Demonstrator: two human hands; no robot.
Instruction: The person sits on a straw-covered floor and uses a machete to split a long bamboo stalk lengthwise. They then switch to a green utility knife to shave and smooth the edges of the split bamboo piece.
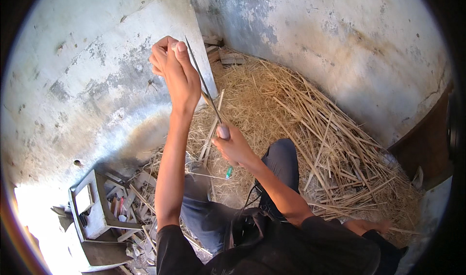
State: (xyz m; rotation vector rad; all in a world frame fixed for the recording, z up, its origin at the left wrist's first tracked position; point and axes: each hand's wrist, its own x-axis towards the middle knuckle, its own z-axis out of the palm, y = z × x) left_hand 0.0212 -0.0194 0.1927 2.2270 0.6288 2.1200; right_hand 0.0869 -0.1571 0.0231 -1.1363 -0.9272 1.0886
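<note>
My left hand [178,76] is raised at the upper middle, its fingers curled and the thumb pressed against them. A small pale bit shows at the fingertips, too small to name. Lower and to the right, my right hand [236,146] is wrapped round the handle of a knife [203,82]. Its long, thin, dark blade slants up and left, the point close beside my left thumb. The handle has a rounded brownish end above my fist and a green tip below it. A thin pale strip lies partly behind the blade.
Straw-like shavings [242,95] and split bamboo strips [335,139] cover the floor ahead and to the right. Peeling walls [310,22] meet in the corner. A broken box-like frame [99,221] with debris stands at lower left. My bent knees [284,158] are below my hands.
</note>
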